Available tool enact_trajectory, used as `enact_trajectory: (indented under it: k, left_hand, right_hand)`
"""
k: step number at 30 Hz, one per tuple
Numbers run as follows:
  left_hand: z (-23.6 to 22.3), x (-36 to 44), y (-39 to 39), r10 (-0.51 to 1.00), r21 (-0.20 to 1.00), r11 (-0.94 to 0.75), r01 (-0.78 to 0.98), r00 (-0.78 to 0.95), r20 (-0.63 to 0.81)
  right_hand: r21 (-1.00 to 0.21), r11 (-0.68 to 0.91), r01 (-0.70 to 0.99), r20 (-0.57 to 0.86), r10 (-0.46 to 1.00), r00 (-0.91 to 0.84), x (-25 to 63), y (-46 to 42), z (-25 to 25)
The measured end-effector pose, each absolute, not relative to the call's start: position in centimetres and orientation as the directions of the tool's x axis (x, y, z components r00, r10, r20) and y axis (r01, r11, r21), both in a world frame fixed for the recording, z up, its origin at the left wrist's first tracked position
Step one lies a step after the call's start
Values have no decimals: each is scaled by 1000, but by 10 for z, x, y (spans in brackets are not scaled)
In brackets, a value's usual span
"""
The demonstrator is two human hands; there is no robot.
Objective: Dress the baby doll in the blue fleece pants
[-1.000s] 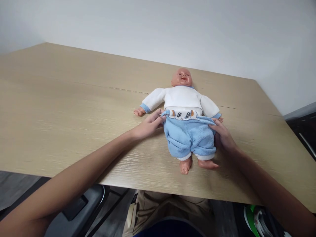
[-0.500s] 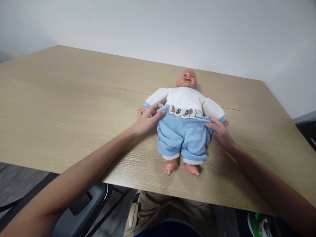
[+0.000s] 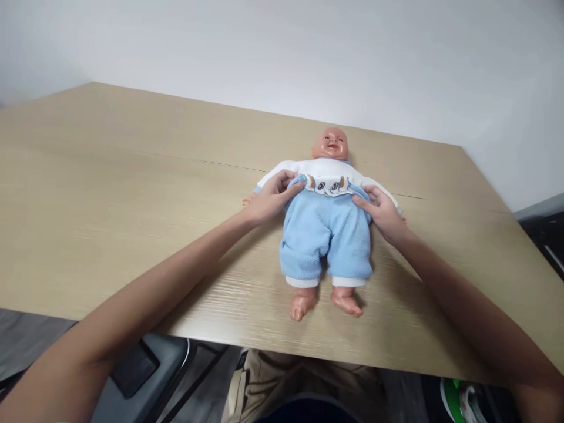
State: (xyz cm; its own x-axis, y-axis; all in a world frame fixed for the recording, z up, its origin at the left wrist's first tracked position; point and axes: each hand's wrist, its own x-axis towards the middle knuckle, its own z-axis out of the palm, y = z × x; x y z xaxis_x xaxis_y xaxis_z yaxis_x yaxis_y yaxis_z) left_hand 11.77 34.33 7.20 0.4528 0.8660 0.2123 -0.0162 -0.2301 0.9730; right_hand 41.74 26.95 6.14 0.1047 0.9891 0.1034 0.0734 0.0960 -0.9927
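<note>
A baby doll lies on its back on the wooden table, its head away from me and its bare feet toward the near edge. It wears a white top with blue trim, and light-blue fleece pants with white cuffs. My left hand pinches the waistband at its left end, and my right hand pinches it at its right end. Between them, the waistband front, with an animal face on it, sits over the doll's belly. Both of the doll's hands are partly hidden.
The table meets a pale wall at the back. Below the near edge, at left, stands a grey chair with a dark flat object on it. A green and white object is at lower right, and something black is beyond the right edge.
Both hands have pulled the waistband up toward the doll's chest, covering more of the white top. The pant legs look straighter and smoother. The view has shifted slightly.
</note>
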Motion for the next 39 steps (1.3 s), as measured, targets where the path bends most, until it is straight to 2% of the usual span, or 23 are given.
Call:
enact_trajectory:
  k: [7,11,15,17,20,22,23,27,32,36,39]
  left_hand:
    - [66,98,328,806,925,-331,184,565,176]
    - [68,100,327,797,971,-233,46,582,163]
    - [70,100,325,808,980,-198,13,569,155]
    - [77,99,323,807,946,-310,94,551,210]
    - [91,102,325,732,753,-601,268,563,384]
    - [99,107,330,677,652,-692,310,594,435]
    - [101,110,333,674,651,-691,314,606,422]
    - [95,116,344,774,777,-523,350,576,262]
    - [72,99,341,808,931,-303,204,573,137]
    - [56,91,335,832,979,-167,117,549,77]
    - [50,97,337,857,994,-107,21,509,82]
  right_hand:
    - [-999,-49,-1,-49,998,42,418,252,42]
    - [-987,-106,-120,-104,994,-26,407,247,51]
    - [-991,-128,-28,-125,988,-89,409,240,60]
    - [-994,-68,82,-77,992,-104,413,236,69]
    - [-979,35,202,24,998,-53,415,235,88]
    - [-978,63,200,54,997,-47,412,241,98]
    - [-983,64,173,54,997,-58,411,246,101]
    - [-996,18,82,17,1000,-10,405,263,86]
    - [-996,-48,-79,-61,984,170,399,259,51]
    - [-972,-50,-227,-82,988,132,393,255,46]
    - [-965,-96,-244,-122,988,91,394,259,47]
